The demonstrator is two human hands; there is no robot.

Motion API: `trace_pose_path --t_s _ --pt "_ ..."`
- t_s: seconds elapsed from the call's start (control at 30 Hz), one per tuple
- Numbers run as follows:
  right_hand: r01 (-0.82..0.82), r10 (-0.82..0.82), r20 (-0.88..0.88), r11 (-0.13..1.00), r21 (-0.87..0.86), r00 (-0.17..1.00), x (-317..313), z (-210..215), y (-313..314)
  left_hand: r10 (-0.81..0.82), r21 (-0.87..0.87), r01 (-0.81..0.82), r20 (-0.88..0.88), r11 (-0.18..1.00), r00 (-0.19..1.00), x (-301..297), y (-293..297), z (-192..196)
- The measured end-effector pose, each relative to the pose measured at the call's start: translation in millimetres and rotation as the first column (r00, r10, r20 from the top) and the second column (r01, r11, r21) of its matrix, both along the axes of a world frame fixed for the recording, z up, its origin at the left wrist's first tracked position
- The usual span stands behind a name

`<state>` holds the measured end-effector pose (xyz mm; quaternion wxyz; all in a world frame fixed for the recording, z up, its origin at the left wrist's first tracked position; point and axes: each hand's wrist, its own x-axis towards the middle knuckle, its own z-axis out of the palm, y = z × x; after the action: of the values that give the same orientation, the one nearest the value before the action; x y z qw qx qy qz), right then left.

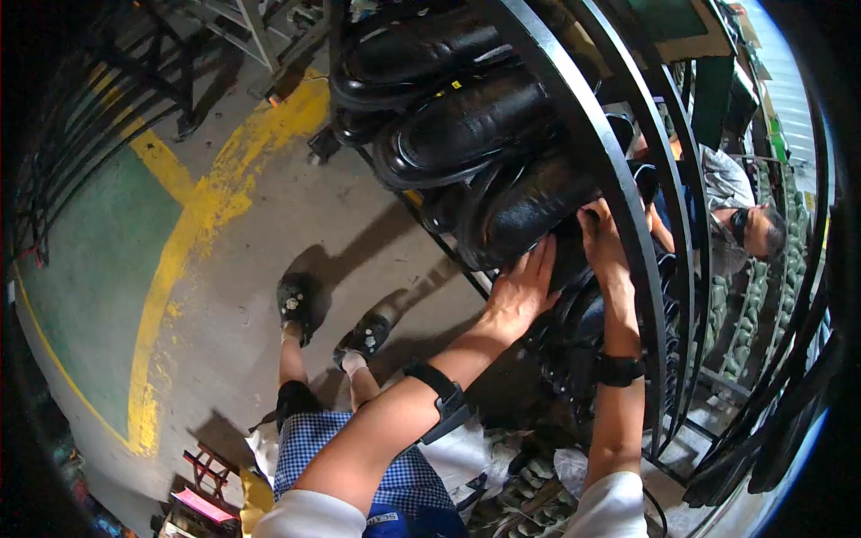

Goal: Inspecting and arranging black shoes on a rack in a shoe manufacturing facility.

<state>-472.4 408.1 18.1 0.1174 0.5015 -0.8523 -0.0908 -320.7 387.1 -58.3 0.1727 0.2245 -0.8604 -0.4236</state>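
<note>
Shiny black leather shoes [466, 112] lie stacked on a rack in front of me, their rounded toes pointing left. My left hand [522, 289] rests against the toe of the lowest large black shoe [525, 211], with its fingers stretched out flat. Farther right, my right hand [603, 235] has its fingers bent and closed at the rear part of the same shoe. Its fingertips are partly hidden, so what exactly they grip is unclear. More dark shoes [574, 314] sit in shadow under my hands.
Black rack bars [619, 170] rise right beside my right forearm. Beyond them another person in a grey shirt [725, 184] is near rows of pale green pieces [740, 336]. Scraps [534, 493] are heaped below my arms. Yellow lines [166, 305] mark the floor on the left.
</note>
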Motion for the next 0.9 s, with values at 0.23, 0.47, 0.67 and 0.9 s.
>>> trace_pose_path --t_s 0.23,0.47,0.67,0.9 --pt "-0.081 0.094 0.038 0.96 -0.267 0.995 -2 7 -3 0.009 -0.056 -0.007 0.023 0.998 1.0 1 1 -2" --pt "-0.098 0.022 -0.178 0.899 -0.427 0.984 -37 7 0 -0.009 -0.063 0.01 0.026 0.998 1.0 -3 2 3" --pt "-0.002 0.011 0.019 0.9 -0.437 1.0 27 16 -7 0.012 0.181 0.029 -0.218 0.983 0.976 19 -14 0" --pt "0.595 -0.342 0.786 0.803 -0.041 0.515 24 -8 -16 0.237 -0.006 -0.249 -0.283 0.968 0.929 27 -80 20"
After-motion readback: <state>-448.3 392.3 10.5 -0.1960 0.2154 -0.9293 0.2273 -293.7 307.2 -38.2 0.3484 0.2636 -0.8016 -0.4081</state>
